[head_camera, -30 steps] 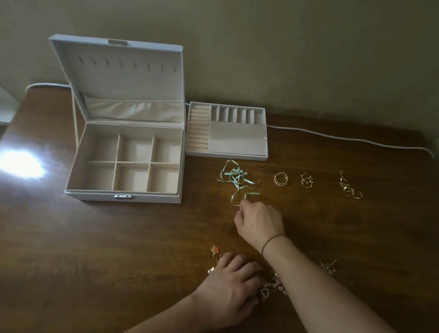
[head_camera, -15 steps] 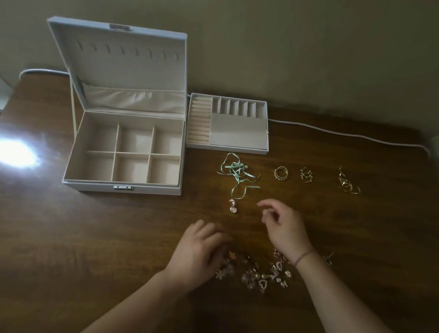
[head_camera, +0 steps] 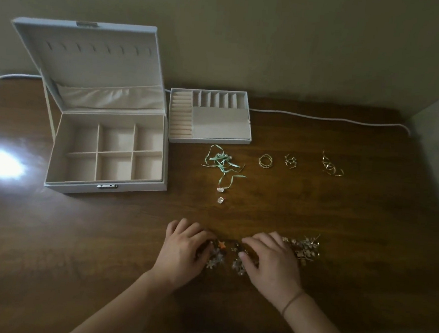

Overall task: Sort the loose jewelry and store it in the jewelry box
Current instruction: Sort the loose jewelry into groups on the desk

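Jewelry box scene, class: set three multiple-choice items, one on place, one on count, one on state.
1. Where does the removable grey insert tray sit?
A. inside the box
B. beside the box, on its right in the picture
C. at the table's near edge

2. How many compartments has the open grey jewelry box?
A. four
B. six
C. nine

3. The box's lid is:
A. raised
B. shut
C. detached

Answers: B, it rests on the brown wooden table against the box's side; B, two rows of three; A, it stands up behind the base.

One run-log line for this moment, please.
stage: sorting | left hand, right hand: fingers in mixed jewelry pile | open white jewelry box: compartments bare | gold rings: grouped
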{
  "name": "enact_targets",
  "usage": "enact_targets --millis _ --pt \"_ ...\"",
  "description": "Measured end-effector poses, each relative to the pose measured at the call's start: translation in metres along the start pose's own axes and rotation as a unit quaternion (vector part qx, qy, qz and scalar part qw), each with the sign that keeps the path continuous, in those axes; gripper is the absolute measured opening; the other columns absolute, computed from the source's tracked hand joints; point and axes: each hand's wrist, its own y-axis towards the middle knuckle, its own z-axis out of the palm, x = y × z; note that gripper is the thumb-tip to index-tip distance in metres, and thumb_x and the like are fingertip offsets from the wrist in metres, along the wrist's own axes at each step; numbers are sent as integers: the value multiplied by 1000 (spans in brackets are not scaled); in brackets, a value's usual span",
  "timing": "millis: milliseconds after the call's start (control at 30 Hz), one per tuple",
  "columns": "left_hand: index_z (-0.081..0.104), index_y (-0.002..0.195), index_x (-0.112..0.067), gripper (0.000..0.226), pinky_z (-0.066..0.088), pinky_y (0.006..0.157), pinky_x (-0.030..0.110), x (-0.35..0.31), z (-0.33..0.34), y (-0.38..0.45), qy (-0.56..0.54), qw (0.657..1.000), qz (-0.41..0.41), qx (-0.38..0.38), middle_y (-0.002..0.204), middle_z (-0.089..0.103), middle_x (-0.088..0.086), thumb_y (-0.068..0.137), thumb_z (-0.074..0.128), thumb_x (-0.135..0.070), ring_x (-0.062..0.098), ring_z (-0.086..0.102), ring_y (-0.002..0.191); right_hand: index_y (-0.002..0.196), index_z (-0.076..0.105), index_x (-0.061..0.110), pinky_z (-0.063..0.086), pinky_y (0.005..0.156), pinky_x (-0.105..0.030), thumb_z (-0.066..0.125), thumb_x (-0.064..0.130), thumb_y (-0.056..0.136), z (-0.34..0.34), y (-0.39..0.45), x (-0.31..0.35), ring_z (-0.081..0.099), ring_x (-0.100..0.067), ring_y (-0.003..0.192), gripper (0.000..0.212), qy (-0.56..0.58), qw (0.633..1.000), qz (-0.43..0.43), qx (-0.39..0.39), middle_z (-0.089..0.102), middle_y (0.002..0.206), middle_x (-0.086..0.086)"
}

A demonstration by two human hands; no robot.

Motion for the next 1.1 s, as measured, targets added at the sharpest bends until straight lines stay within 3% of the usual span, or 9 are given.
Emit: enact_targets --millis 267,500,600,733,900,1000,1100 --pt "69 104 -32 19 42 88 39 -4 4 -3 3 1000 11 -13 101 58 -15 89 58 -34 13 50 93 97 72 32 47 72 -31 70 37 78 22 3 21 53 -14 90 19 -29 994 97 -49 63 89 15" --pt "68 108 -31 21 40 91 36 -12 6 -7 -14 1000 12 -10 112 58 -14 92 55 -36 11 48 100 81 65 37 39 76 -27 70 39 79 14 1 15 46 -6 93 6 36 995 74 -56 58 87 23" --pt "68 110 -29 23 41 91 37 -10 6 -8 -24 1000 1 -17 113 58 -13 92 53 -33 12 49 101 84 63 35 42 72 -20 70 38 80 1 -7 2 50 -1 87 8 155 979 115 -70 54 84 23" --pt "69 114 -22 27 46 90 40 -2 5 -6 -78 994 -54 -54 113 58 -9 94 50 -28 13 52 103 93 55 37 47 64 -10 70 26 83 -10 -20 -21 59 6 86 21 295 937 186 -38 62 89 17" --pt "68 115 -25 28 43 91 42 -8 7 -4 -54 997 -48 -37 115 57 -10 92 54 -32 12 51 106 98 59 34 51 74 -20 67 10 86 -12 -33 -41 63 -4 87 27 371 897 232 -63 64 88 8" --pt "68 115 -29 35 38 94 42 -16 8 -2 -17 999 -49 -17 118 57 -11 87 57 -47 15 50 107 98 63 37 48 74 -18 64 11 88 -10 -38 -45 62 -5 91 27 375 896 230 -63 65 95 11" --pt "66 119 -30 50 35 98 46 -22 11 -2 47 998 -26 27 124 56 -9 78 61 -58 20 47 113 105 65 31 53 78 -25 62 13 90 -7 -40 -48 62 -8 94 24 401 873 265 -86 66 101 8"
